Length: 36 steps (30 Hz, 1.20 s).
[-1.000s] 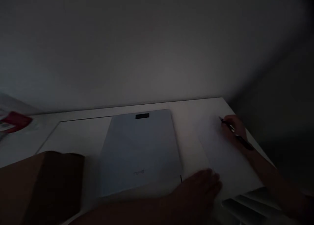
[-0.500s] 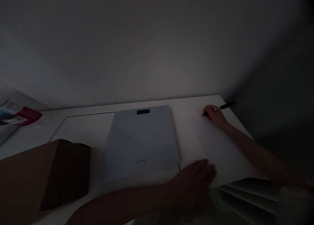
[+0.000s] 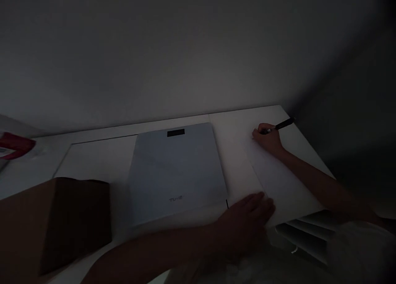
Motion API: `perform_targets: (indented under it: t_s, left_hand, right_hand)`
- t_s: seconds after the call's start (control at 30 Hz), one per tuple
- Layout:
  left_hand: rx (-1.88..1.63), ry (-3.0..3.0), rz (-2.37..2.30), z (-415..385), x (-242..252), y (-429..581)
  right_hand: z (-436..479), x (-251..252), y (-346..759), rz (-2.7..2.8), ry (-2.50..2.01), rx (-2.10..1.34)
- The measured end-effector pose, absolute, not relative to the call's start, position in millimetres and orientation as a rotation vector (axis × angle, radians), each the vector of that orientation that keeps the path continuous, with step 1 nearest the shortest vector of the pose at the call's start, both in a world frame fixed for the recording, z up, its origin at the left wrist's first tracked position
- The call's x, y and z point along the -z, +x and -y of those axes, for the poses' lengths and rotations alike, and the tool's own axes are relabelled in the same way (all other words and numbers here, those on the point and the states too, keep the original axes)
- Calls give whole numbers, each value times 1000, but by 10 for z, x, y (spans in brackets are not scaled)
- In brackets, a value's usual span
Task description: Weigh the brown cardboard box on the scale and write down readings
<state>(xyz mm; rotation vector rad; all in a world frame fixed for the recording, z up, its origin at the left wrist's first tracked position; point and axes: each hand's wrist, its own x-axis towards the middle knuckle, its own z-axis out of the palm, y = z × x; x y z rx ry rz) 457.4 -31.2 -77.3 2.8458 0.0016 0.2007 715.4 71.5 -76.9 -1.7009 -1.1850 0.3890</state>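
Note:
My right hand [image 3: 269,138] is closed around a black pen [image 3: 284,123] above the upper end of a white sheet of paper [image 3: 284,193]. The pen's tip is hidden behind the fingers. Near the desk's front edge, my left hand [image 3: 244,218] lies flat with fingers stretched over the sheet's lower left corner. The scene is dim, so the paper's edges are faint and no writing can be made out. A pale grey-blue flat scale [image 3: 177,168] with a dark display lies left of the paper.
A brown cardboard box [image 3: 77,222] stands at the front left of the white desk [image 3: 95,160]. A red and clear plastic package [image 3: 17,145] sits at the far left. Behind is a plain wall [image 3: 185,48]; below the right edge are drawer-like shelves [image 3: 303,238].
The view has shifted slightly, so desk items sit higher and more to the left. My right hand still grips the pen, whose tip is now hidden. My left hand stays on the paper.

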Motion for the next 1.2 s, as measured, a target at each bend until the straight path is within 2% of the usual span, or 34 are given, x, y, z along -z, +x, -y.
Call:
perform_targets:
  t_s: [0.93,1.2]
  left_hand:
    - [-238,2896,8,289,677,4559]
    - [-231,2892,20,297,681,4553]
  right_hand:
    - [-714,786,7121,1309,-1689,-341]
    - [-721,762,7178,1328,-1647,-234]
